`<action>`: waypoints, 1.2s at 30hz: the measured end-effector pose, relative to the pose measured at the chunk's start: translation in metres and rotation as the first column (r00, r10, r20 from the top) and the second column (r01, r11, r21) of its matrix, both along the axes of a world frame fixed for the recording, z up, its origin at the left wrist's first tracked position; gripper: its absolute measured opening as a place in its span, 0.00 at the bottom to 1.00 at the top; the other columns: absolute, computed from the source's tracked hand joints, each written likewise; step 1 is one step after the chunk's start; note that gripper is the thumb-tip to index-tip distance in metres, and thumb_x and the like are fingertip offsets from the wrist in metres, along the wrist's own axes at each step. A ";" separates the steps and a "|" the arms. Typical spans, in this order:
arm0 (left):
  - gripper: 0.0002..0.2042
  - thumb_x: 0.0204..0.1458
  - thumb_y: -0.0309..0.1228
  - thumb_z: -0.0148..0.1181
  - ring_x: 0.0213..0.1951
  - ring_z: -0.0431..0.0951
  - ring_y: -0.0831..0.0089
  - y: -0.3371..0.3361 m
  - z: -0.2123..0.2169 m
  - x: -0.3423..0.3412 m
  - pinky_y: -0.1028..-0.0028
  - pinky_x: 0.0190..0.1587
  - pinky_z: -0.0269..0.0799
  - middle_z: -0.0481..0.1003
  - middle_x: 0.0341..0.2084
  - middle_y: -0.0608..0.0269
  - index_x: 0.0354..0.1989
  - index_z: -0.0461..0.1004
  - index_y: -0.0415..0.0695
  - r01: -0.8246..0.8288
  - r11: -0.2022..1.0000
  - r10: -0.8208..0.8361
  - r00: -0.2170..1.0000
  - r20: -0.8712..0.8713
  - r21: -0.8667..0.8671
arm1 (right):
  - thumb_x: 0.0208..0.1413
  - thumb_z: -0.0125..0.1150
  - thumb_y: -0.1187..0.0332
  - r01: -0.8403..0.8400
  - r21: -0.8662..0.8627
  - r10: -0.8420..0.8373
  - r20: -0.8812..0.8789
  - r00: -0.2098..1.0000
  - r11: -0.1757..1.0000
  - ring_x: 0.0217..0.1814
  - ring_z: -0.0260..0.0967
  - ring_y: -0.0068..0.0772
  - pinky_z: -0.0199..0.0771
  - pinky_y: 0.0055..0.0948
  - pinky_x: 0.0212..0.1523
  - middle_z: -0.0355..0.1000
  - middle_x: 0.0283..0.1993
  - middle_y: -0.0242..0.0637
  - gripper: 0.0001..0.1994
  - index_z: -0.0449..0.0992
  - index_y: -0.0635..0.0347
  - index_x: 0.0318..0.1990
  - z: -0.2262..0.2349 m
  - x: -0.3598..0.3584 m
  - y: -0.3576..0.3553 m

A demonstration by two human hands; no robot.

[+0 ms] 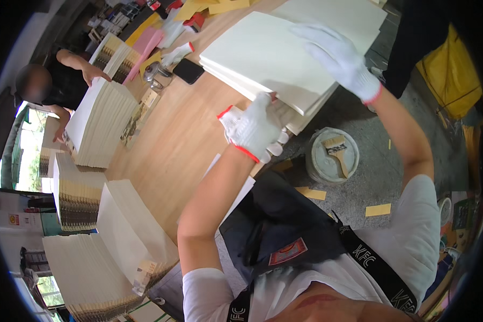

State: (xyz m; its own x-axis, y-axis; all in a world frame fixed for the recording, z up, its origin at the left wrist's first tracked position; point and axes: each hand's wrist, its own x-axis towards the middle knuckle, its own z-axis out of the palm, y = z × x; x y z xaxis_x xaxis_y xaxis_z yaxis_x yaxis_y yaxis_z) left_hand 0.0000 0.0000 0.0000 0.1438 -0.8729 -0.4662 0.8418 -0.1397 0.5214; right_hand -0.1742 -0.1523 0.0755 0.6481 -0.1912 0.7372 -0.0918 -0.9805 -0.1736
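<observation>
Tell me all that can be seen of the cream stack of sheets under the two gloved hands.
The stack is several large, plain cream sheets or boards, like thick paper, lying flat on the wooden table. Its layers show at the near edge, which sticks out past the table edge. The left hand, in a white glove with a red cuff, grips the near corner. The right hand, gloved alike, lies flat on the top sheet. Nothing else rests on it.
</observation>
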 end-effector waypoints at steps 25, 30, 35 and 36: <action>0.09 0.64 0.33 0.52 0.32 0.77 0.68 0.000 0.031 0.026 0.70 0.34 0.78 0.76 0.34 0.58 0.45 0.72 0.41 0.102 0.954 -0.269 -0.133 0.954 0.284 | 0.65 0.54 0.69 0.000 0.693 0.195 -0.203 0.960 0.721 0.40 0.75 0.28 0.73 0.25 0.42 0.80 0.42 0.39 0.17 0.70 0.57 0.60 -0.108 -0.130 -0.150; 0.13 0.63 0.31 0.51 0.29 0.74 0.73 0.083 0.019 0.074 0.72 0.32 0.74 0.76 0.30 0.64 0.52 0.73 0.41 -0.138 0.990 0.140 0.910 0.391 -0.033 | 0.58 0.63 0.48 0.217 0.970 0.233 -0.188 0.954 -0.106 0.29 0.67 0.13 0.68 0.19 0.26 0.76 0.43 0.33 0.23 0.77 0.53 0.53 -0.038 -0.042 -0.044; 0.19 0.62 0.28 0.45 0.48 0.77 0.64 0.232 0.020 0.119 0.67 0.51 0.76 0.74 0.50 0.55 0.61 0.68 0.38 -0.146 0.988 0.123 0.492 0.862 -0.058 | 0.61 0.63 0.56 -0.113 0.973 0.507 -0.005 0.862 0.202 0.54 0.69 0.22 0.67 0.22 0.54 0.76 0.51 0.33 0.20 0.77 0.61 0.54 -0.040 0.019 0.057; 0.21 0.61 0.27 0.44 0.53 0.76 0.61 0.257 0.021 0.120 0.65 0.56 0.75 0.73 0.55 0.53 0.63 0.66 0.37 -0.196 0.973 0.210 0.503 0.838 -0.126 | 0.61 0.62 0.57 -0.137 0.976 0.536 0.024 0.844 0.171 0.55 0.69 0.22 0.66 0.21 0.55 0.76 0.51 0.32 0.20 0.77 0.63 0.54 -0.043 0.039 0.074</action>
State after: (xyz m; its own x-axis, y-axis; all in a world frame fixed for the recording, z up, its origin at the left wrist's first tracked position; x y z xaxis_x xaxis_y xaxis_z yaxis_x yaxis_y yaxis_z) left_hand 0.1204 0.2572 0.0213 0.6357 -0.7718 -0.0167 0.0119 -0.0118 0.9999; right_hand -0.1349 -0.0784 0.0324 0.9556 -0.2945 -0.0101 -0.0333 -0.0738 -0.9967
